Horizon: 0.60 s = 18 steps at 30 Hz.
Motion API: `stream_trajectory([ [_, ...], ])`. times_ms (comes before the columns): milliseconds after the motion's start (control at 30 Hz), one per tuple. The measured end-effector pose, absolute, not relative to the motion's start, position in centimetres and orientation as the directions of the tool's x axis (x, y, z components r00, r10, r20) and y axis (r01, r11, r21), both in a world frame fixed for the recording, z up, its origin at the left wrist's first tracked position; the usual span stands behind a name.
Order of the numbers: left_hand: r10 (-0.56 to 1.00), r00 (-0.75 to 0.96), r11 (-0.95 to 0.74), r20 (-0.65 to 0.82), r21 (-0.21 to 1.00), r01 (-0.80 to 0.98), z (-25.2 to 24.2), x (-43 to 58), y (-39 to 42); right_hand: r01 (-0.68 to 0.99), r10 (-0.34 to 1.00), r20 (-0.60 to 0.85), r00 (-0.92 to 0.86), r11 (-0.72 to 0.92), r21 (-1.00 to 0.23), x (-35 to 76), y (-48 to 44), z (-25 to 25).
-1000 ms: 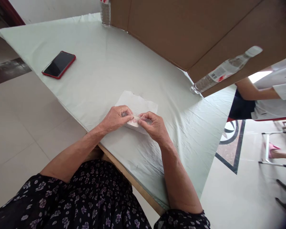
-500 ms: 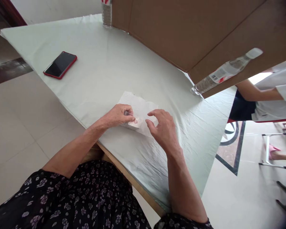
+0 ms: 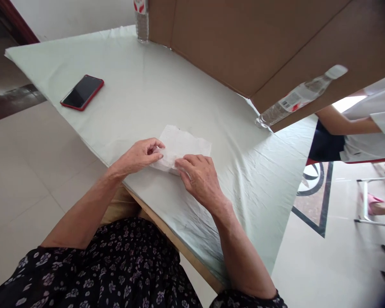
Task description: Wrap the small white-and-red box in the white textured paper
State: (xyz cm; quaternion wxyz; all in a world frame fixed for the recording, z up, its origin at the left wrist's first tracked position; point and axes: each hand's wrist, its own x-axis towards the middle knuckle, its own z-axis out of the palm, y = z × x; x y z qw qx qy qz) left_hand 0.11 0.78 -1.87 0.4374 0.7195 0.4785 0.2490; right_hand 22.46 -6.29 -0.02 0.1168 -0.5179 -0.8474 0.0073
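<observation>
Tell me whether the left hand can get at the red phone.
Probably yes: only bare tablecloth lies between the left hand and the red phone, though it pinches the tissue.

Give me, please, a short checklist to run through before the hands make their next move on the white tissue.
1. The left hand pinches the white tissue at its near-left corner: ok.
2. The right hand lies on the tissue's near edge; its grip: cannot tell.
3. The tissue lies wholly on the table cloth: ok.
4. The red phone is apart from the tissue: ok.
5. The water bottle is clear of both hands: ok.
6. Anything inside the fold: cannot tell.
</observation>
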Motion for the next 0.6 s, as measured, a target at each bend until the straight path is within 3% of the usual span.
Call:
stream_trajectory([
  [233,0.979,0.204,-0.121,-0.029,0.719,0.684,-2.4,-0.4,0.4,0.889,0.872,0.186,-0.454,0.456,0.032,21.5,-6.4,-0.3],
  [500,0.986,0.096,0.002,-0.139,0.578,0.816,-1.6,-1.2,-0.9,0.894,0.872,0.205,-0.445,0.446,0.045,21.1,-6.4,-0.7],
  [600,0.988,0.091,0.003,-0.128,0.595,0.804,-2.0,-1.1,-0.9,0.895,0.872,0.208,-0.443,0.444,0.042,21.0,-6.3,-0.7],
])
